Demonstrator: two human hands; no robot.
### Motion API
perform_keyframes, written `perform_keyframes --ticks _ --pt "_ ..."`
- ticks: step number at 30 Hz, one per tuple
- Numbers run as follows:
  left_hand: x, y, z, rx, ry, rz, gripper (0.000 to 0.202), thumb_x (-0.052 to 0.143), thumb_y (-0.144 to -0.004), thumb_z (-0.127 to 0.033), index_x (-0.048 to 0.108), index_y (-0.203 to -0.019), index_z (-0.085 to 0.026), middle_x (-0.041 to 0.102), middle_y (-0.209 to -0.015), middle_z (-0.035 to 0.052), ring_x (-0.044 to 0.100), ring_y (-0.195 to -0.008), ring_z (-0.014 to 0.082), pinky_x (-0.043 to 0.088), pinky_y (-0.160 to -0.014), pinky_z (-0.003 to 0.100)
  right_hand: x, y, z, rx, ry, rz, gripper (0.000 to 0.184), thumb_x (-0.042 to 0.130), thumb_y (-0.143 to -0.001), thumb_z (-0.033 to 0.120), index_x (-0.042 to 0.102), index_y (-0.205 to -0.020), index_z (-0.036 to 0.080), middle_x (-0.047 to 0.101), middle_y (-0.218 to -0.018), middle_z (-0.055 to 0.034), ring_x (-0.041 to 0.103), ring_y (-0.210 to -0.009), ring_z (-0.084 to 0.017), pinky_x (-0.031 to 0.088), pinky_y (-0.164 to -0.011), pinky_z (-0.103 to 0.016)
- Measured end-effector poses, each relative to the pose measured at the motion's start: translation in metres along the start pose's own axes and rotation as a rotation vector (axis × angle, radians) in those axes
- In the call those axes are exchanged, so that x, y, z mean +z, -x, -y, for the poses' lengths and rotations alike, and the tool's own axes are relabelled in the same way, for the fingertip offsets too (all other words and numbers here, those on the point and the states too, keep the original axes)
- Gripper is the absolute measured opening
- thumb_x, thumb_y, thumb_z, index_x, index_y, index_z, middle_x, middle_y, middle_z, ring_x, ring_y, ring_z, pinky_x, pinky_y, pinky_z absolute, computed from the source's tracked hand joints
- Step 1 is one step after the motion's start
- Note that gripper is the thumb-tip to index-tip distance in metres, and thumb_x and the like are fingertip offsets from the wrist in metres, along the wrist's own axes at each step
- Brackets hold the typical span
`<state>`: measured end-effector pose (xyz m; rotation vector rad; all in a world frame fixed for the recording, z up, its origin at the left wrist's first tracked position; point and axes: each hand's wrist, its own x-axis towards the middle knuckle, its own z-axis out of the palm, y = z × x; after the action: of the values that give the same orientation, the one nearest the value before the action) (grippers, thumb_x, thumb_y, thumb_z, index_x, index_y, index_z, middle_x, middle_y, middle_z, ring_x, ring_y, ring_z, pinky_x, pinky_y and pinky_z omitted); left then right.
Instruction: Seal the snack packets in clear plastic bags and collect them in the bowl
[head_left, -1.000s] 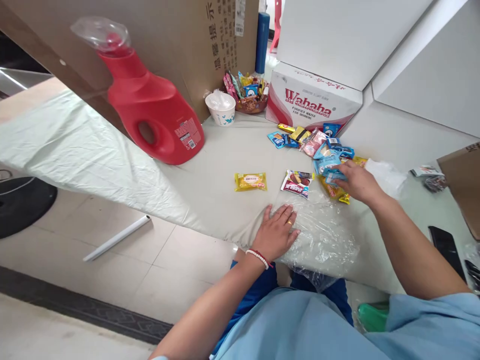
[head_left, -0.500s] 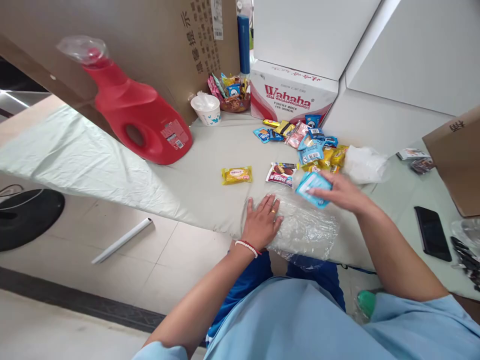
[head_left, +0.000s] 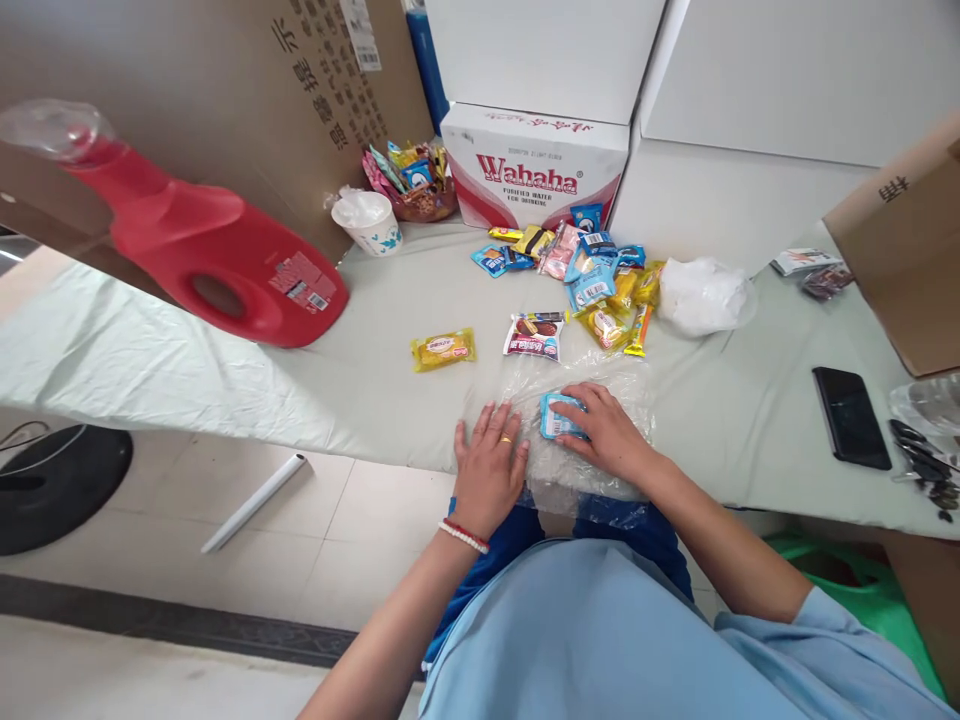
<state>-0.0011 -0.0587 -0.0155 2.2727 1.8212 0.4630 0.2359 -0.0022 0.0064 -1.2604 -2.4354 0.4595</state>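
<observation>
While the left hand (head_left: 487, 472) is lying palm-down on the tabletop (head_left: 352, 390), its fingers slightly spread, the right hand (head_left: 604, 428) is gripping a light-blue packet (head_left: 553, 416) in its fingers, over clear plastic wrap (head_left: 551, 468). Beyond the hands, a yellow packet (head_left: 443, 349) and a maroon-and-white packet (head_left: 534, 338) are lying apart.

Open lane between jug (head_left: 244, 235) and snacks (head_left: 592, 287)
</observation>
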Motion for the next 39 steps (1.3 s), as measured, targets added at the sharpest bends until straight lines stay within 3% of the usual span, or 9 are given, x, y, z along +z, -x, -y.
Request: perform_keyframes --ticks 4,8,14,18,22,29,34,36,39 --pt "-0.013 0.001 0.03 0.06 0.065 -0.089 0.044 0.043 -0.105 -0.026 0.055 -0.147 -0.02 0.054 -0.158 0.0162 0.043 -0.153 0.0326 0.035 -0.121 0.064 -0.02 0.029 0.006 -0.097 -0.087 -0.1 0.061 0.065 -0.098 0.052 0.053 -0.15 0.025 0.046 -0.156 -0.0181 0.044 -0.143 -0.035 0.044 -0.116 -0.057" --pt "-0.031 0.012 0.057 0.474 0.148 0.006 0.068 0.049 -0.09 -0.01 0.042 -0.157 -0.024 0.043 -0.166 0.0137 0.033 -0.159 0.028 0.024 -0.129 0.061 -0.029 0.084 0.009 -0.268 -0.043 0.114 0.083 0.075 -0.089 0.057 0.043 -0.159 0.024 0.048 -0.159 -0.0167 0.04 -0.148 -0.036 0.037 -0.122 -0.061" --pt "-0.031 0.015 0.073 0.636 0.136 0.312 0.056 0.05 -0.092 -0.007 0.059 -0.144 -0.029 0.05 -0.162 0.0119 0.042 -0.154 0.0297 0.023 -0.127 0.063 -0.004 0.127 -0.013 -0.167 0.061 -0.021 0.038 0.054 -0.099 0.01 0.068 -0.131 0.024 0.068 -0.136 -0.0125 0.058 -0.132 -0.027 0.048 -0.113 -0.055" --pt "-0.043 -0.016 0.071 0.463 0.372 0.305 0.026 0.049 -0.104 -0.027 0.073 -0.112 -0.025 0.078 -0.123 0.0074 0.069 -0.124 0.0223 0.046 -0.115 0.044 -0.029 0.098 -0.026 -0.052 -0.288 0.013 0.019 0.053 -0.104 0.025 0.072 -0.108 0.023 0.076 -0.106 -0.0085 0.069 -0.101 -0.021 0.057 -0.091 -0.038" --pt "-0.052 -0.076 0.057 0.16 0.462 0.254 0.029 0.05 -0.102 -0.04 0.073 -0.099 -0.022 0.079 -0.101 0.0055 0.073 -0.094 0.0216 0.056 -0.09 0.034 -0.06 0.052 -0.04 0.271 -0.402 0.051 0.031 0.05 -0.105 0.043 0.07 -0.095 0.021 0.075 -0.091 -0.0044 0.07 -0.084 -0.019 0.054 -0.078 -0.031" --pt "-0.036 -0.138 0.055 -0.125 0.11 -0.134 0.027 0.064 -0.082 -0.024 0.072 -0.107 -0.014 0.067 -0.105 0.0144 0.063 -0.107 0.034 0.05 -0.099 0.05 -0.077 -0.008 -0.052 0.569 0.319 0.297 0.035 0.057 -0.097 0.032 0.067 -0.128 0.02 0.073 -0.115 -0.0152 0.065 -0.107 -0.032 0.05 -0.08 -0.038" --pt "-0.055 -0.095 0.04 0.028 0.085 -0.641 0.023 0.052 -0.09 -0.01 0.07 -0.101 -0.019 0.064 -0.104 0.012 0.059 -0.105 0.0285 0.047 -0.095 0.046 -0.077 -0.049 -0.049 0.337 0.328 0.178 0.045 0.052 -0.101 0.031 0.058 -0.143 0.016 0.063 -0.137 -0.0179 0.056 -0.127 -0.034 0.048 -0.1 -0.042" --pt "-0.055 -0.074 0.016 0.271 0.108 -0.589 0.024 0.051 -0.092 -0.009 0.069 -0.101 -0.021 0.067 -0.1 0.0093 0.06 -0.098 0.0248 0.046 -0.089 0.042 -0.065 -0.069 -0.05 0.28 0.286 0.195 0.052 0.055 -0.101 0.032 0.051 -0.149 0.013 0.059 -0.145 -0.0195 0.053 -0.133 -0.034 0.044 -0.107 -0.042" --pt "-0.033 -0.057 -0.018 0.5 0.049 -0.252 0.029 0.051 -0.096 -0.012 0.071 -0.115 -0.024 0.073 -0.113 0.0091 0.06 -0.102 0.0244 0.043 -0.081 0.039 -0.042 -0.098 -0.051 0.278 0.273 0.259 0.069 0.067 -0.095 0.038 0.046 -0.154 0.008 0.06 -0.144 -0.0235 0.052 -0.135 -0.037 0.042 -0.108 -0.043"
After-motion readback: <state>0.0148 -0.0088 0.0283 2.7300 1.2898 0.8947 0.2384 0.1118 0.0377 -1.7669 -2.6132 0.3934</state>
